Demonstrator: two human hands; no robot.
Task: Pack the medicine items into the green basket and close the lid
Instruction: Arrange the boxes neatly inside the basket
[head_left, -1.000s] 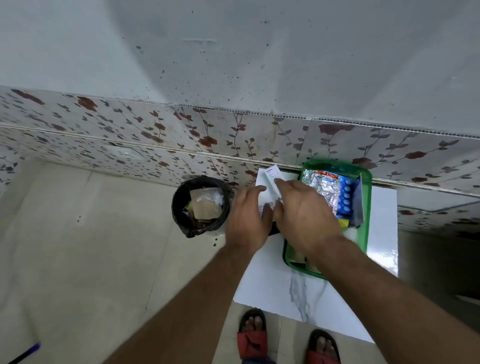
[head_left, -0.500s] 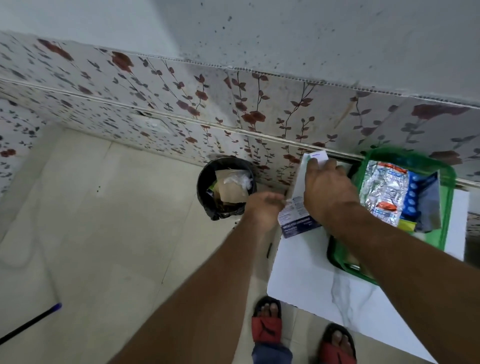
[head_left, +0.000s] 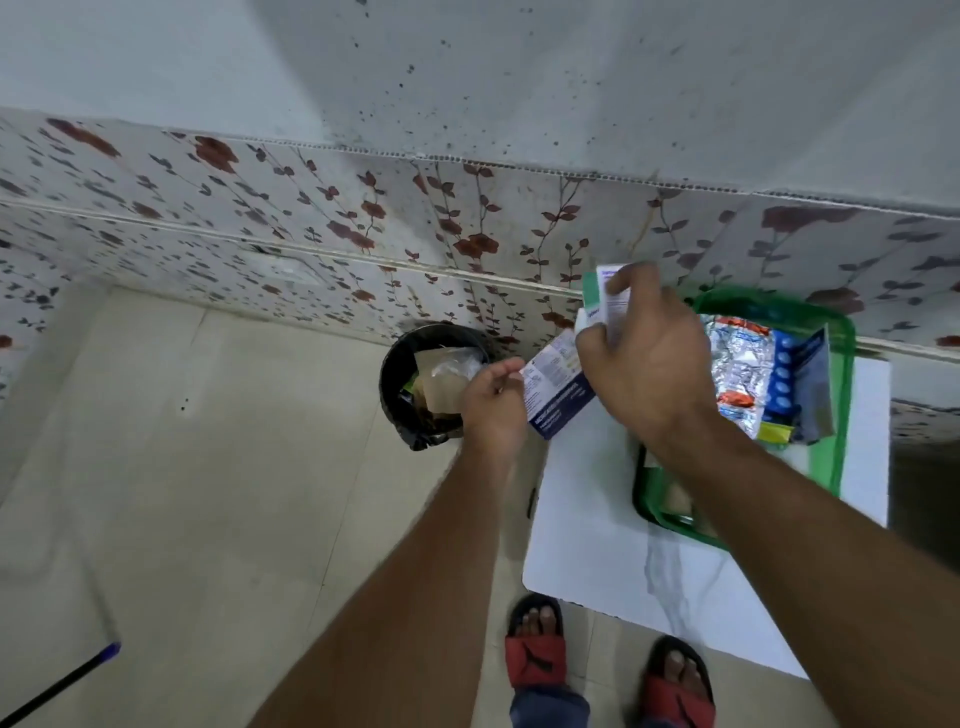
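Below me on the floor stand my feet in red sandals (head_left: 535, 657), just before the white table (head_left: 597, 530). Above its left edge my left hand (head_left: 493, 405) pinches the corner of a blue-and-white box (head_left: 553, 387), while my right hand (head_left: 649, 364) grips more boxes (head_left: 605, 291). Beyond, right, the green basket (head_left: 844, 395) holds foil strips (head_left: 737, 364); left, a black bin (head_left: 410, 374) by the wall.

- Right hand (head_left: 649, 358) and forearm cover the near-left part of the green basket (head_left: 844, 395); contents beneath not visible.
- White medicine box (head_left: 553, 384): print too small and blurred to read.
- Blister packs (head_left: 743, 369): motion-blurred, labels illegible.
- Black stick (head_left: 57, 686): cut off by left edge.
- Sandals (head_left: 535, 654): partly cropped at bottom edge.
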